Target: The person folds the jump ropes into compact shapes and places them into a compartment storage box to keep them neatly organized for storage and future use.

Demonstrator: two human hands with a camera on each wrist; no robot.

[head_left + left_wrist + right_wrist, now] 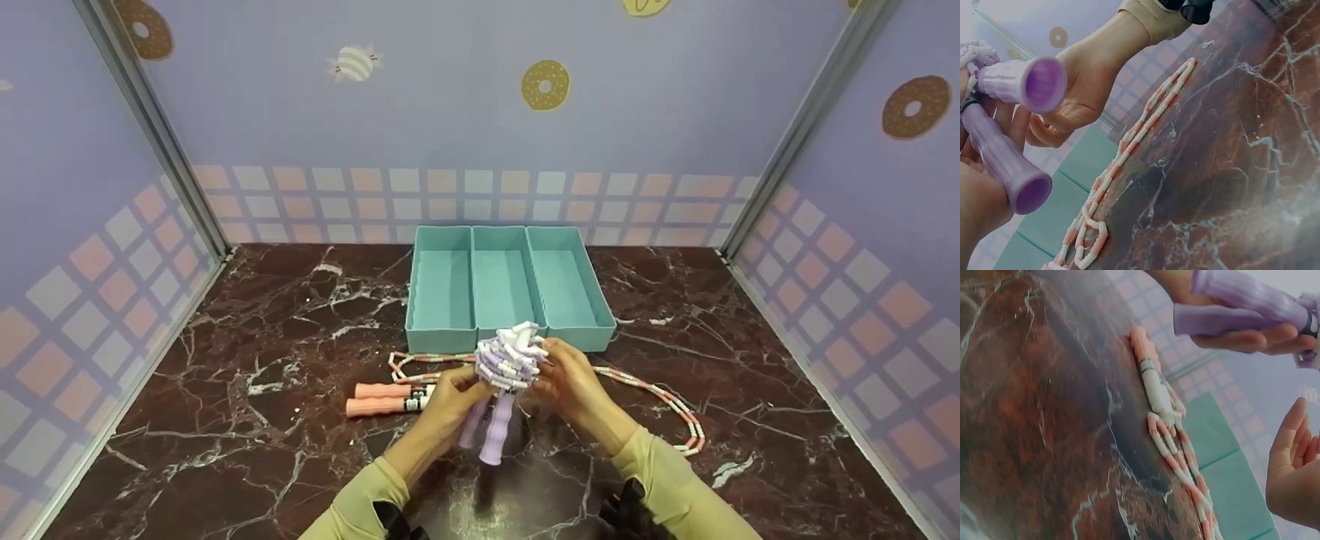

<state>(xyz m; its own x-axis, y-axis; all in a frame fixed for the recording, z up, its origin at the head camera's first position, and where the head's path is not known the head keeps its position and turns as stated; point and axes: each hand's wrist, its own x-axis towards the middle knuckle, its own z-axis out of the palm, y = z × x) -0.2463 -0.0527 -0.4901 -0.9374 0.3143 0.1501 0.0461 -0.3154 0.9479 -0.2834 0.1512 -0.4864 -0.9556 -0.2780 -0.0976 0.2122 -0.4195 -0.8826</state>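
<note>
My left hand [453, 399] grips a purple-and-white beaded jump rope [511, 358], its cord wound into a thick bundle round the top of the handles. Two purple handles [1008, 154] point down out of the bundle, lying along the palm and fingers in the left wrist view. On the bundle's other side is my right hand [571, 381], its fingertips right at the beads. In the right wrist view that right hand [1294, 475] shows a straight thumb and loosely bent fingers, with nothing visible between them; its far side is cut off by the frame.
An orange-and-white beaded jump rope [679, 405] lies on the dark marbled table [247, 450] behind my hands, its orange handles [377, 406] to the left. Beyond it stands a teal three-compartment tray [441, 339], near the back wall. Patterned walls close in both sides.
</note>
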